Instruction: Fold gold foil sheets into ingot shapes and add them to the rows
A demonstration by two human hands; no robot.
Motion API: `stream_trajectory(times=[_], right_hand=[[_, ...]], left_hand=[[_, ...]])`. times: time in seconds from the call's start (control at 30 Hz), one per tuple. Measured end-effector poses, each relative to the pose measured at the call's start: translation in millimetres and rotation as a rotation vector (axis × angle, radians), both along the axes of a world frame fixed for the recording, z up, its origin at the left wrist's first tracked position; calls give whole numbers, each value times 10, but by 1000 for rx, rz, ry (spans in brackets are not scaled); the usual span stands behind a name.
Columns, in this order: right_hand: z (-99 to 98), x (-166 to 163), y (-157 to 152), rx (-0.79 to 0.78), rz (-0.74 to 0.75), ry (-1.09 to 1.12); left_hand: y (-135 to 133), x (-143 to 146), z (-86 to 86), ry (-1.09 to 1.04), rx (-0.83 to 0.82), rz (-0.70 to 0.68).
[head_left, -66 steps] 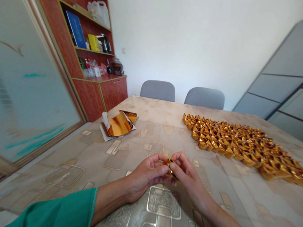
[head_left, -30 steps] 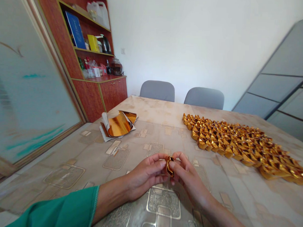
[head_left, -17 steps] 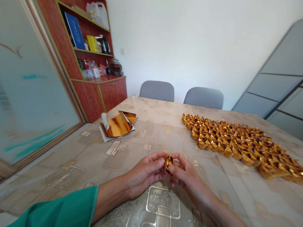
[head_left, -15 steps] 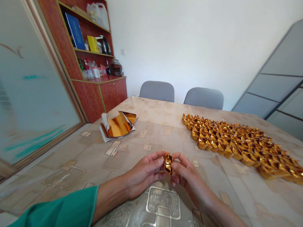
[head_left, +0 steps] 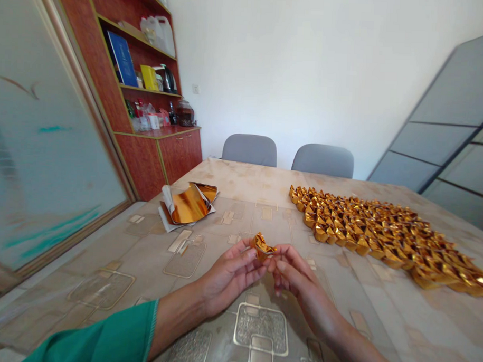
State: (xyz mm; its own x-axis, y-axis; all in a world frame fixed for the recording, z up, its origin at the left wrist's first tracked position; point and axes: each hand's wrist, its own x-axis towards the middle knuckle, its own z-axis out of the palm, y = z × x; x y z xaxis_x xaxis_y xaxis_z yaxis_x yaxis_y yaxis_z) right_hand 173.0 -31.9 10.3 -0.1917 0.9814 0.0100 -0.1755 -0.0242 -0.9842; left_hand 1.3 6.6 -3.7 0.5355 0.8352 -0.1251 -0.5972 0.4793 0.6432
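**One gold piece in your fingers, a field of folded ones beside you, flat sheets waiting**

Head view: your left hand [head_left: 226, 273] and right hand [head_left: 297, 272] meet just above the table [head_left: 104, 260], close in front of you. Both are narrowed to a pinch, thumbs and fingertips closed on the same small gold foil piece [head_left: 262, 246]. It sits between the two hands, raised a little off the cloth. Its upper edge is spread open and crumpled rather than flat. I judge it mostly shaped, with the last tucks not yet finished; how its underside is folded is hidden by your fingers.

To your right, well apart from the hands, the folded gold pieces [head_left: 382, 233] lie in close rows that run towards the far right edge of the picture. That is the part done, and it is plainly the larger share of what shows.

To your left and further back, a stack of gold sheets [head_left: 188, 203] rests on white paper, the top sheet curling up. Those are unfolded, so by my reading they are what remains. How many sheets the stack holds cannot be told from here.
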Motion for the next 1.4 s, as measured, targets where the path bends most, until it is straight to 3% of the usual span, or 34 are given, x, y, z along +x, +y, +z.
stream_trajectory(times=[0.17, 0.33, 0.67, 0.8, 1.07, 1.23, 1.4], right_hand=[[-69, -24, 43, 128, -16, -75], [-101, -20, 59, 141, -89, -86], [-50, 20, 33, 264, -142, -256], [-38, 11, 34, 217, -109, -173], [25, -63, -4, 31, -17, 55], [65, -14, -20, -83, 96, 120], [-4, 3, -16, -165, 104, 165]], left_hand=[[-7, -8, 33, 52, 100, 30], [-32, -10, 41, 159, 175, 26], [9, -5, 11, 440, 403, 169], [1, -6, 20, 440, 391, 174], [-31, 4, 22, 259, 173, 77], [-42, -7, 47, 207, 183, -8], [-57, -8, 84, 220, 131, -48]])
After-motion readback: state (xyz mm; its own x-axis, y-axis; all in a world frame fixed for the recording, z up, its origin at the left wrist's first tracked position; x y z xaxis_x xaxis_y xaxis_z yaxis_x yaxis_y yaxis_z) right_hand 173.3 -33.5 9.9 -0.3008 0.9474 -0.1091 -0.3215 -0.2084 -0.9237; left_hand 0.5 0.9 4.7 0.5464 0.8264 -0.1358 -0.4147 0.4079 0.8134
